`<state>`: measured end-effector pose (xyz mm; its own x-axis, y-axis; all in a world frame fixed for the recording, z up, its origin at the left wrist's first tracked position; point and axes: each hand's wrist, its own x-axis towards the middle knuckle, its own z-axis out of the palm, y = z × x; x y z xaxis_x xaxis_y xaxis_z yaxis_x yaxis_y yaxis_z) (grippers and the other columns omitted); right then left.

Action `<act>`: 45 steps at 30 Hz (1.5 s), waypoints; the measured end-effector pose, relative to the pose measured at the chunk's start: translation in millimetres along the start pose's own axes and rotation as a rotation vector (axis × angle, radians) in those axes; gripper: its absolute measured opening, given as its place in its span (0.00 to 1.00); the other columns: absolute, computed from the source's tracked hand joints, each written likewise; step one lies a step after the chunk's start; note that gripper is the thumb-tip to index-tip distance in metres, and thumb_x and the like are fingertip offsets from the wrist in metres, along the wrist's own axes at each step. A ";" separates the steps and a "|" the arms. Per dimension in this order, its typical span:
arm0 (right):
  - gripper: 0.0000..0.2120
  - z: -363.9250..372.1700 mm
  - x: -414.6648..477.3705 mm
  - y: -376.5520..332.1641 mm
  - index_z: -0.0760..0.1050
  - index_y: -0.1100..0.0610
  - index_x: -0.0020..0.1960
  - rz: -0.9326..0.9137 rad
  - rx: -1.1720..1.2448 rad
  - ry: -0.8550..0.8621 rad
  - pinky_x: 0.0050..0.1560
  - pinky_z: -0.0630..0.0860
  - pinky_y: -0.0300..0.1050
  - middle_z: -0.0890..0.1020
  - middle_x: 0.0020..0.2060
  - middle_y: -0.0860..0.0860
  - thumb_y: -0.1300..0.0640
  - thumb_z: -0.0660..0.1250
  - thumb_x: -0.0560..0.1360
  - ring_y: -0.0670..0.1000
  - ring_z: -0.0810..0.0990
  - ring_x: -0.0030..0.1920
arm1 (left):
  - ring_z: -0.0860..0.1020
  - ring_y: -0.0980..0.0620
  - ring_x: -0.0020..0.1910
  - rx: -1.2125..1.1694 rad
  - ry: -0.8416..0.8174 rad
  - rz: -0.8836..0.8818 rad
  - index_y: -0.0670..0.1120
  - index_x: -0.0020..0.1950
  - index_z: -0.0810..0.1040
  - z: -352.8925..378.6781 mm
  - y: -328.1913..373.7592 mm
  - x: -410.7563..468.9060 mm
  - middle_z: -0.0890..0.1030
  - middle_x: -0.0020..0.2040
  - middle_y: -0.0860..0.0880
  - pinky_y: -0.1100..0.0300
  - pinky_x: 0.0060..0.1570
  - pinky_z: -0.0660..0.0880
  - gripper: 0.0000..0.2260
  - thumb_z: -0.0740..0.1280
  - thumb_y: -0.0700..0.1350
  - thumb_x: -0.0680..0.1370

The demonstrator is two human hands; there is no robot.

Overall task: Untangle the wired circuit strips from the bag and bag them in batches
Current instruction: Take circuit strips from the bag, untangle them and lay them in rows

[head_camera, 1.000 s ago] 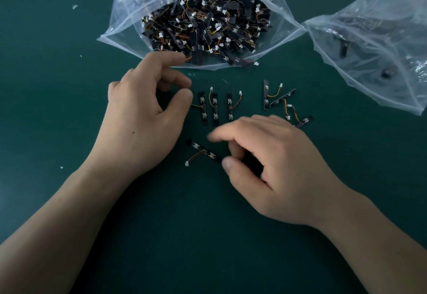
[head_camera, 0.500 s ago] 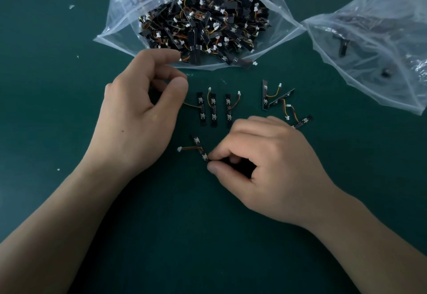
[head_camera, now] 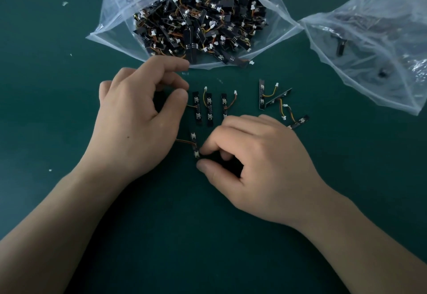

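The right hand is closed in a pinch. Its index fingertip and thumb tip clamp the near end of one wired strip, which lies near the middle of the counter and points toward the far edge. The other fingers are curled under the palm. The strip's orange wire runs left and goes under the left hand, so its connector is hidden.

The left hand sits just beside it, fingers curled, thumb tip drawn close to the index finger. The wire of the leftmost piece in a row of three strips ends at that thumb. Whether the hand pinches the wire or holds nothing, I cannot tell.

The row lies just beyond both hands, its pieces side by side. The near end of the rightmost piece is covered by the right hand's fingers. Toward the counter's right edge lies a loose cluster of strips with crossing wires, the nearest one partly behind the right knuckles.

The open bag lies toward the far edge, mouth facing the hands and packed with tangled strips, its top cut off by the view. The second bag sits at the far right corner, also cut off. Only a couple of dark pieces show through its hazy plastic.
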<state>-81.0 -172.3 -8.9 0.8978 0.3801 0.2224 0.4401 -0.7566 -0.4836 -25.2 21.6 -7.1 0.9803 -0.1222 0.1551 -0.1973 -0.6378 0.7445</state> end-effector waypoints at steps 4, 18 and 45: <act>0.11 -0.6 -0.3 -1.4 0.81 0.52 0.54 0.015 0.004 0.023 0.44 0.70 0.48 0.69 0.39 0.38 0.48 0.74 0.75 0.43 0.68 0.39 | 0.77 0.55 0.62 0.013 0.002 0.001 0.60 0.67 0.78 -0.6 1.2 -0.3 0.82 0.53 0.67 0.39 0.70 0.69 0.16 0.63 0.52 0.80; 0.16 1.0 -2.5 -8.8 0.81 0.53 0.60 0.034 -0.033 0.039 0.44 0.68 0.46 0.65 0.41 0.39 0.45 0.71 0.77 0.45 0.70 0.40 | 0.78 0.56 0.61 -0.002 0.012 -0.017 0.60 0.70 0.74 -0.7 4.2 -2.6 0.81 0.54 0.70 0.38 0.69 0.70 0.19 0.64 0.54 0.79; 0.20 -27.3 -15.7 8.9 0.75 0.43 0.51 0.297 -0.082 0.035 0.34 0.72 0.43 0.74 0.37 0.39 0.29 0.66 0.72 0.43 0.73 0.37 | 0.73 0.62 0.59 0.096 0.001 -0.011 0.61 0.67 0.76 -2.7 -0.1 -1.4 0.82 0.52 0.67 0.76 0.65 0.49 0.15 0.63 0.53 0.80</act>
<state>-90.7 -199.6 6.4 0.9868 0.1181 0.1110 0.1565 -0.8727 -0.4626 -26.6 23.8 -5.6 0.9824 -0.1142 0.1475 -0.1846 -0.7090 0.6806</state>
